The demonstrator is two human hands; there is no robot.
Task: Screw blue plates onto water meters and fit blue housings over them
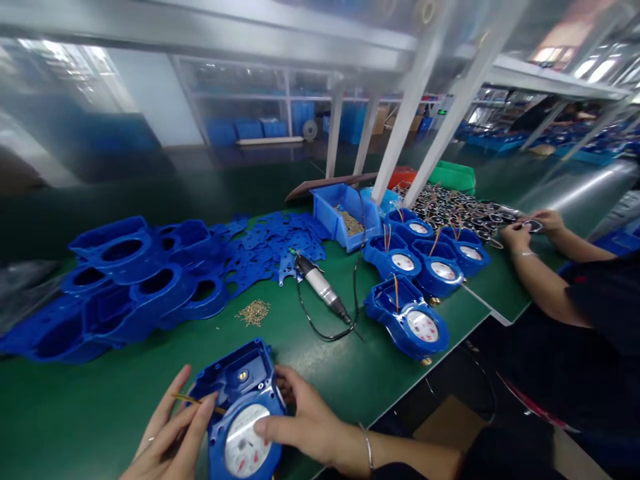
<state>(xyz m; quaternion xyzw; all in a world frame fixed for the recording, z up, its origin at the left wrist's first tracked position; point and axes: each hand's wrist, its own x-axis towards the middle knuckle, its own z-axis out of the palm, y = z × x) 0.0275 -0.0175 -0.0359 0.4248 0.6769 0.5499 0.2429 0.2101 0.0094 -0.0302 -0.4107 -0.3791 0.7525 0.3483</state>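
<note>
A blue water meter point(273, 400) with a white round dial lies at the near edge of the bench, its box-shaped compartment facing away from me. My right hand point(315, 423) grips its right side, thumb on the dial and fingers round the outer wall. At the left of the compartment, my left hand point(173, 430) pinches thin yellowish wires point(186, 399) between thumb and fingers. Beyond the meter lie a small heap of brass screws point(254, 312) and an electric screwdriver point(320, 285) with a black cable.
Empty blue housings point(150, 280) are stacked at left, beside flat blue plates point(275, 240). A blue bin point(327, 207) holds more screws. Several assembled meters point(400, 320) stand at right. A co-worker's hands point(533, 230) hold a round part near a pile of wired parts point(450, 207).
</note>
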